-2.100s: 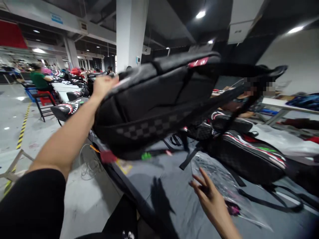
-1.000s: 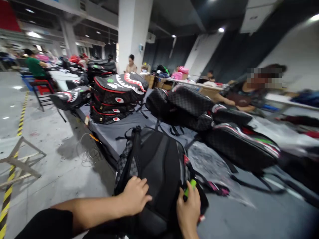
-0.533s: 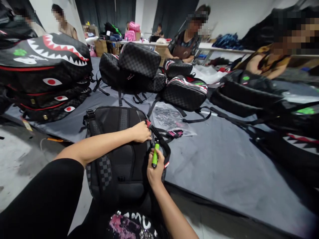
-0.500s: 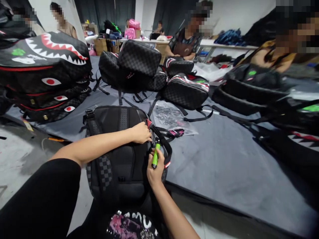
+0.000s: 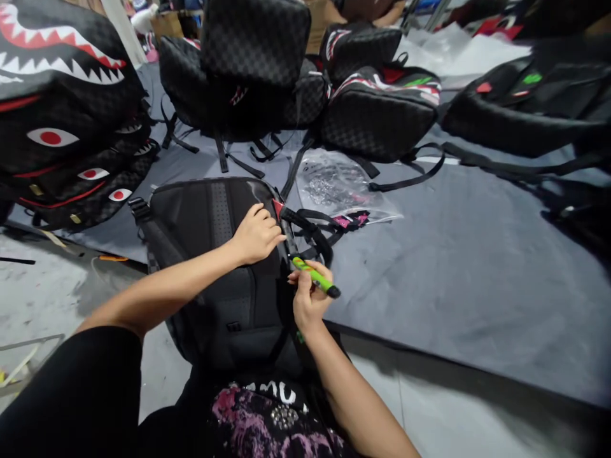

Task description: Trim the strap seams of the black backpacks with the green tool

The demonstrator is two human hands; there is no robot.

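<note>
A black backpack lies back-side up at the table's near edge, partly over my lap. My left hand rests on its right side, fingers curled and pinching the fabric near a small red tab. My right hand is closed round a green tool with a dark tip, held against the backpack's edge beside the black shoulder straps.
The grey table holds a stack of shark-face backpacks at left, checkered backpacks behind, more bags at right. A clear plastic bag lies just beyond the straps. Floor lies left.
My view has tilted down and closer to the table. The green tool has swung from upright to lying sideways in my right hand. My left hand has shifted slightly toward me on the backpack.
</note>
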